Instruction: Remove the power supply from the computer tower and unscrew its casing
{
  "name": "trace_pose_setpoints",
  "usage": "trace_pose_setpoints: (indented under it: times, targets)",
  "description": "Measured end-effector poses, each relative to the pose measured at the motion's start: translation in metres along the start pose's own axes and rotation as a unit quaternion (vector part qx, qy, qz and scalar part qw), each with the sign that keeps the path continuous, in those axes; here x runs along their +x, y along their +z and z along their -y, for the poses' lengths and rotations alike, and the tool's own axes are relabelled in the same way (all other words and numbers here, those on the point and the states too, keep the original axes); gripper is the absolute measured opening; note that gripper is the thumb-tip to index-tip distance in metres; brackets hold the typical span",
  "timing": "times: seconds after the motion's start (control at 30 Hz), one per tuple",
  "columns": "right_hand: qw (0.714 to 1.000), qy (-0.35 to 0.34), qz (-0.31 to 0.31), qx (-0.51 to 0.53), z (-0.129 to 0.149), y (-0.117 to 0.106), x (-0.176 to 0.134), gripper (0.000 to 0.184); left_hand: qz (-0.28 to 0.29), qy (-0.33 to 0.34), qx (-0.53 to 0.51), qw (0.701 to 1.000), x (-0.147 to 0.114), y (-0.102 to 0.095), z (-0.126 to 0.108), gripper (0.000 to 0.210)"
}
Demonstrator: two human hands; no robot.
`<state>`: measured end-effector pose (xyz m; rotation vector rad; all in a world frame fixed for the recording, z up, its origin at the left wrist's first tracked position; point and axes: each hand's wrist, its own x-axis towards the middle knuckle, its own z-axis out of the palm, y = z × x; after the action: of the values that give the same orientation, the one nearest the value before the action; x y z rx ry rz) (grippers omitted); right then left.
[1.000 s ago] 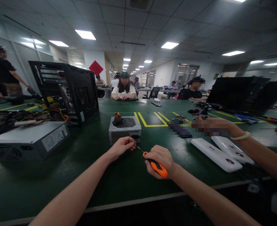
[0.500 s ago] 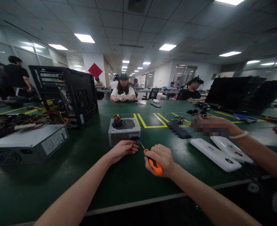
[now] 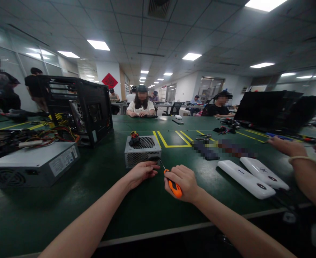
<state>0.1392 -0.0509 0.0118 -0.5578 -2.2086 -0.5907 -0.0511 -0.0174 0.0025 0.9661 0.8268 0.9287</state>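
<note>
A silver computer power supply (image 3: 142, 157) with perforated sides stands on the green table, a bundle of cables (image 3: 134, 139) on top. My right hand (image 3: 181, 182) is wrapped round the orange and black handle of a screwdriver (image 3: 175, 189). The thin shaft slants up and left to the unit's lower right front corner; the tip's exact contact is too small to make out. At that same corner, my left hand (image 3: 143, 174) has its fingers stretched out and slightly apart, close to the socket and the shaft. Whether they touch the casing I cannot tell.
Another power supply (image 3: 36, 161) lies at left before a black computer case (image 3: 77, 111). Two white devices (image 3: 245, 181) lie at right, with blurred phone-like items (image 3: 204, 149) behind. A co-worker's hand (image 3: 287, 146) reaches in from the right. Black monitors (image 3: 268, 109) stand beyond.
The co-worker's hand at right has moved away to the right, uncovering the blurred item behind the white devices. My right hand and the screwdriver handle have shifted very slightly; my left hand stays put.
</note>
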Motion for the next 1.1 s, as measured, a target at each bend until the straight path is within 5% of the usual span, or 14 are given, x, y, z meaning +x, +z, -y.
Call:
trace_pose_setpoints:
  times: [1.1]
  targets:
    - [0.998, 0.041, 0.039, 0.002, 0.0013, 0.0008, 0.0017, 0.011, -0.005, 0.014, 0.058, 0.998, -0.002, 0.0057, -0.0003, 0.032]
